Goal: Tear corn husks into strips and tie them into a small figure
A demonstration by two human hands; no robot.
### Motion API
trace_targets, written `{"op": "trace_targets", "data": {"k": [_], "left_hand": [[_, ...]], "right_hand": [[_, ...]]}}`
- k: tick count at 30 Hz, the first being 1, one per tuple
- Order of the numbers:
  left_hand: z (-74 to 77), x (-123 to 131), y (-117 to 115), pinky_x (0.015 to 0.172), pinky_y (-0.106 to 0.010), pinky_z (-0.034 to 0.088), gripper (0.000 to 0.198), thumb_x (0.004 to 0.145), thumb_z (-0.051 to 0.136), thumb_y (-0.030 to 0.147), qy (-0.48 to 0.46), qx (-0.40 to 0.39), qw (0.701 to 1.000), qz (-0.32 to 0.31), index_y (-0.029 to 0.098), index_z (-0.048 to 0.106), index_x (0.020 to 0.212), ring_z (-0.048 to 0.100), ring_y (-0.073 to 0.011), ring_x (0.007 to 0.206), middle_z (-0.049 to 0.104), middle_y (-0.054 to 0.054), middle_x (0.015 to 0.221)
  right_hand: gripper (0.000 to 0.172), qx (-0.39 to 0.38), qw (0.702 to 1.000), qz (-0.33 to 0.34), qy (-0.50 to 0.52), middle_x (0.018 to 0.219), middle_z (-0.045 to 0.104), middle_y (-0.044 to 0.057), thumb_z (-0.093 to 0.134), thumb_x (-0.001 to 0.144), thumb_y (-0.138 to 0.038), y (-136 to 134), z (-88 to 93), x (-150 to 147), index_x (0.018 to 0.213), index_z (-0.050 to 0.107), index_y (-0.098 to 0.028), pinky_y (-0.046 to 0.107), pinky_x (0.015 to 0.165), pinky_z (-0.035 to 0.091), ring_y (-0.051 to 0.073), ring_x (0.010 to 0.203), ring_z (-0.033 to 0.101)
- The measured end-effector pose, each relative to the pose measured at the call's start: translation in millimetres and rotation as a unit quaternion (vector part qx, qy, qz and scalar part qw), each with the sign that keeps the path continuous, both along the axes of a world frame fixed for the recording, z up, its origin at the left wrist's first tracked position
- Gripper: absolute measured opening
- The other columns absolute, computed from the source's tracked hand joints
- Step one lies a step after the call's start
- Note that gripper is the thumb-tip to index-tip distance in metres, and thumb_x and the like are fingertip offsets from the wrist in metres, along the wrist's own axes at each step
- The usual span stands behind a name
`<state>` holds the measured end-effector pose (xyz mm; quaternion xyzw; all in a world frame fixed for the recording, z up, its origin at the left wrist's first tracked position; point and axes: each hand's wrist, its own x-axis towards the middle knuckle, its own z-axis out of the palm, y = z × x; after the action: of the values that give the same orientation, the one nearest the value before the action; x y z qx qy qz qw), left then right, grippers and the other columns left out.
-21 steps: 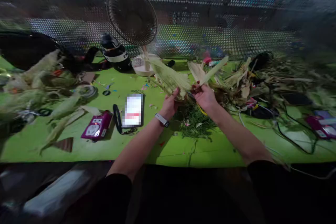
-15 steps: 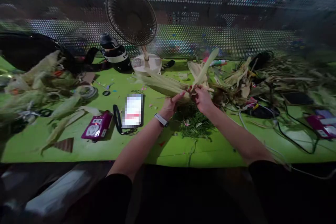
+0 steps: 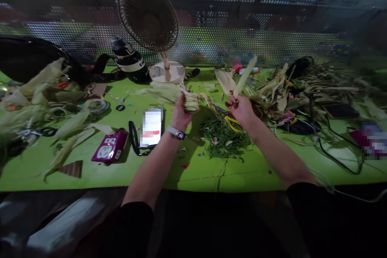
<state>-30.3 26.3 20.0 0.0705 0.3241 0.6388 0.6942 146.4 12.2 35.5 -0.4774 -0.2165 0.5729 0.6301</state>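
Note:
My left hand (image 3: pixel 179 109) is closed round a bundle of pale green corn husks (image 3: pixel 169 92) that lies pointing left above the green table (image 3: pixel 121 169). My right hand (image 3: pixel 241 107) pinches a separate narrow husk strip (image 3: pixel 244 77) that stands upright, with a wider dry husk beside it. The two hands are apart. Below and between them lies a heap of thin green strands (image 3: pixel 225 139). A watch sits on my left wrist.
A phone (image 3: pixel 151 127) and a magenta socket box (image 3: pixel 110 149) lie left of my left arm. A small fan (image 3: pixel 148 20) and a dark bottle (image 3: pixel 128 58) stand at the back. Husk piles (image 3: pixel 39 100) cover the left and right ends, with cables (image 3: pixel 329 145) at the right.
My hands have drawn apart: the left carried the husk bundle leftward, the right kept one strip and moved slightly right. The view shifted a little.

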Motion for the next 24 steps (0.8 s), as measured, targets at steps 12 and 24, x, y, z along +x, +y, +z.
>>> {"op": "trace_targets", "data": {"k": [12, 24], "left_hand": [[-7.3, 1.8, -20.3, 0.104, -0.047, 0.054, 0.063, 0.08, 0.067, 0.059, 0.022, 0.079, 0.973, -0.217, 0.019, 0.064, 0.129, 0.07, -0.0276, 0.112, 0.077, -0.008, 0.109], [-4.0, 20.0, -34.5, 0.079, -0.026, 0.057, 0.034, 0.081, 0.074, 0.043, -0.002, 0.089, 0.99, -0.105, 0.027, 0.07, 0.11, 0.07, -0.0127, 0.083, 0.077, 0.001, 0.092]], "right_hand": [[0.062, 0.104, 0.754, -0.049, -0.647, 0.117, 0.066, 0.018, 0.073, 0.077, -0.051, 33.5, -8.3, 73.8, 0.126, 0.054, -0.018, 0.057, 0.097, 0.051, 0.036, 0.111, 0.063], [0.011, 0.333, 0.755, 0.104, -0.555, 0.113, 0.069, 0.011, 0.063, 0.091, -0.032, -14.2, -24.4, -12.1, 0.087, 0.061, -0.022, 0.046, 0.103, 0.048, 0.027, 0.112, 0.062]]}}
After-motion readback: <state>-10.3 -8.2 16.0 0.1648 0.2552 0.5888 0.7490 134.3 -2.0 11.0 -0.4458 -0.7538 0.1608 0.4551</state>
